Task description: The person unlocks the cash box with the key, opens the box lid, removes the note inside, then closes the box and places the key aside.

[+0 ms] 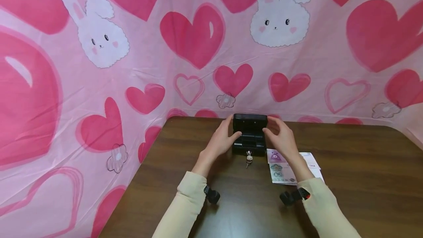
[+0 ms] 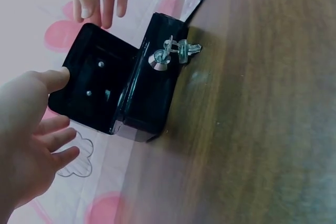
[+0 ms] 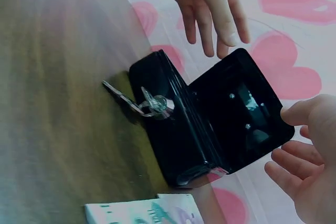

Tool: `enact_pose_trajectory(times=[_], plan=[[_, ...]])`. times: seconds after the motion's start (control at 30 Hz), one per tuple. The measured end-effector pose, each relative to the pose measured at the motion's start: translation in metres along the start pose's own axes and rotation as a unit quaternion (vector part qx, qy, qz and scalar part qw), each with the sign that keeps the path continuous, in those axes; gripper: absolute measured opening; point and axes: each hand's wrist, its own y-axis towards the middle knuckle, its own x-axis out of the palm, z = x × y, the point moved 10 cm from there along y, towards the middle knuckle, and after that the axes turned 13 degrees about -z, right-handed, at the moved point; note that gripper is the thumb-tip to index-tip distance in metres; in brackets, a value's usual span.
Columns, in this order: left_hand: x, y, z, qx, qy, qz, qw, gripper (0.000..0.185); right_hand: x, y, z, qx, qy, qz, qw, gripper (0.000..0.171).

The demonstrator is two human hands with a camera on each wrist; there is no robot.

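Note:
A small black cash box [image 1: 249, 151] stands on the table, its lid [image 1: 250, 122] raised. Keys [image 1: 249, 160] hang from the lock on its front. My left hand [image 1: 222, 137] is at the box's left side; in the left wrist view its thumb [image 2: 58, 80] lies right at the lid's edge, with the other fingers spread beside the lid. On the opposite side is my right hand [image 1: 283, 139], its thumb tip [image 3: 290, 115] at the lid's corner and its fingers loosely extended alongside. Two screw heads show inside the lid.
Banknotes [image 1: 281, 173] lie to the right of the box, partly under my right forearm. A pink cloth [image 1: 195, 94] with hearts and rabbits hangs behind the back edge of the brown wooden table [image 1: 363, 164]. Each wrist wears a small black camera [image 1: 213, 196].

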Motion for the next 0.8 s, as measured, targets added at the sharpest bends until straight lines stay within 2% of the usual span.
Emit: enact_pose_trajectory(times=[0.2, 0.47, 0.8], plan=[[0.004, -0.009, 0.000, -0.004, 0.004, -0.003, 1.0000, 0.073, 0.001, -0.015, 0.001, 0.006, -0.002, 0.030, 1.000, 0.046], [0.010, -0.018, -0.002, -0.008, -0.010, 0.002, 0.9999, 0.063, -0.002, -0.028, 0.009, 0.038, -0.026, 0.060, 0.997, 0.035], [0.012, -0.024, -0.005, -0.007, -0.005, 0.021, 0.9998, 0.047, -0.001, -0.028, 0.016, 0.051, -0.037, 0.037, 0.997, 0.032]])
